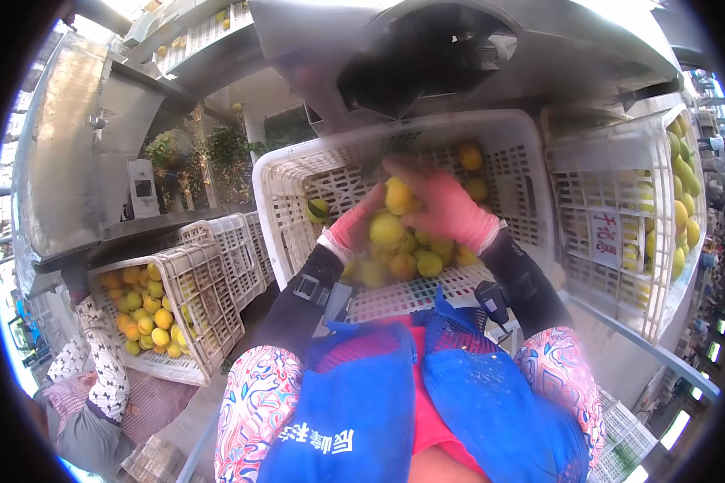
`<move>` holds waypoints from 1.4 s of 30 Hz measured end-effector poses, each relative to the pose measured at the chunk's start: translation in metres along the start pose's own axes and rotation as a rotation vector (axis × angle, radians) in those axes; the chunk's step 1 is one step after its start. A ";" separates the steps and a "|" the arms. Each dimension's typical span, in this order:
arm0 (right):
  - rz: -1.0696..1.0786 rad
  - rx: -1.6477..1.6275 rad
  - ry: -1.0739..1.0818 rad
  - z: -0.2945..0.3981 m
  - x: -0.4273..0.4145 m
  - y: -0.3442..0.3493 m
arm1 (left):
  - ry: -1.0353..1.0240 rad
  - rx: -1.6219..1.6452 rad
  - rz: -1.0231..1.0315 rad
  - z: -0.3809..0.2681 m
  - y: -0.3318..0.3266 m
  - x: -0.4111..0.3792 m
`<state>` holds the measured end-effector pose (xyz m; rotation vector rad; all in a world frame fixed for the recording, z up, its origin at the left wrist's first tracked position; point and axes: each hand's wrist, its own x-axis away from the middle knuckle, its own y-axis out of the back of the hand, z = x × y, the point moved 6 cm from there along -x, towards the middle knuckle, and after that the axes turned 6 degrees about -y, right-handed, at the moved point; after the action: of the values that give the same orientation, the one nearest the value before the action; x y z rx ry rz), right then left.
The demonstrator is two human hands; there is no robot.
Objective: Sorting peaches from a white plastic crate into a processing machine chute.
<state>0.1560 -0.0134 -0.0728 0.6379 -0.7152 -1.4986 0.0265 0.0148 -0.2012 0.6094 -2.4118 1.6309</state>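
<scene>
My left hand (362,218), in a pink glove, is in a white plastic crate (273,199) against the left side of the yellow fruit there. My right hand (450,205), gloved alike, reaches in from the right with its fingers spread over the fruit. Between the two hands is a yellow-orange round fruit (400,196), and a greener one (386,229) lies just below it. More yellow fruits (429,264) are heaped under the hands. A fruit with a leaf (318,209) rests by the crate's left wall. Motion blur hides the fingertips.
Fruit-filled crates stand at left (202,308) and right (658,241). A co-worker's patterned sleeve (106,374) is beside the left one. Metal machinery (550,54) with a dark opening overhangs my crate's far side. A metal rail (640,347) runs at lower right.
</scene>
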 end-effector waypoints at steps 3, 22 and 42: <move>-0.195 -0.080 -0.117 0.029 0.009 0.014 | -0.156 0.040 0.129 -0.018 -0.014 0.006; -0.714 0.436 0.101 0.034 -0.076 0.054 | -0.597 -1.237 -0.266 -0.098 -0.096 0.054; -0.675 -0.094 0.045 0.077 -0.047 0.065 | -0.381 -0.837 -0.265 -0.017 0.026 0.006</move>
<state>0.1421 0.0369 0.0248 0.8897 -0.4003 -2.1117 0.0085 0.0375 -0.2138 1.0498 -2.7749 0.3341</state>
